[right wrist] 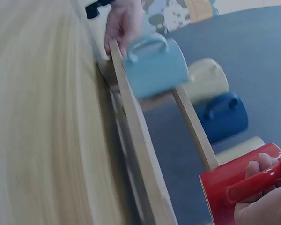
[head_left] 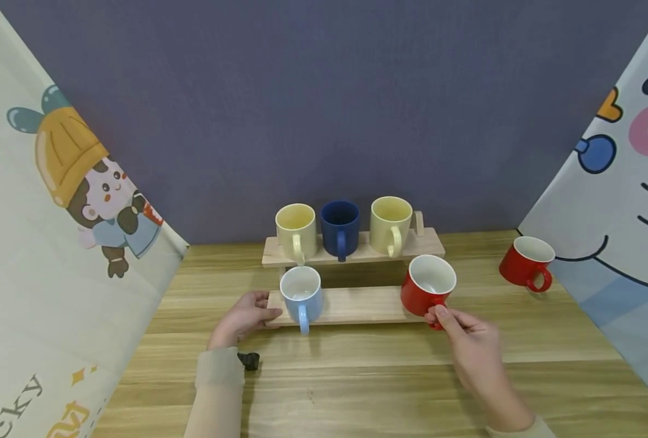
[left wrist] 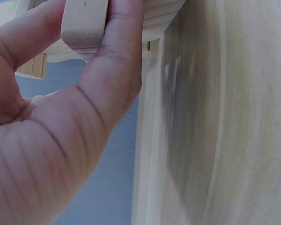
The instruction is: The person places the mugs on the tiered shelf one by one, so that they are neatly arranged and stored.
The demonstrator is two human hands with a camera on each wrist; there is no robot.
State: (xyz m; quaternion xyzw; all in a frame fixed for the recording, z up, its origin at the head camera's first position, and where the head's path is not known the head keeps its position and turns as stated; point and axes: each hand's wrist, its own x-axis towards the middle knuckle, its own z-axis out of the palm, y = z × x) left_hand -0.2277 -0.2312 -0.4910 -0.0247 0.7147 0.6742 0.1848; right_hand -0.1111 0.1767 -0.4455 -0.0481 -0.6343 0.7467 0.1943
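Note:
My right hand (head_left: 474, 347) pinches the handle of a red mug (head_left: 419, 296) with a white inside, at the right end of the lower board of a two-tier wooden rack (head_left: 362, 304). In the right wrist view, a gap shows between the base of this mug (right wrist: 220, 183) and the lower board (right wrist: 143, 145). At the rack's left end, my left hand (head_left: 249, 316) grips the end of the lower board (left wrist: 84, 23), thumb on one face and fingers on the other. Beside it a light blue mug (head_left: 302, 295) stands upright on that board, handle toward me.
On the upper board stand a cream mug (head_left: 296, 232), a dark blue mug (head_left: 339, 230) and another cream mug (head_left: 390, 226). A second red mug (head_left: 526, 261) is on the wooden table (head_left: 356, 389) at the right. Behind the rack rises a grey-blue panel (head_left: 334, 109); printed panels flank both sides.

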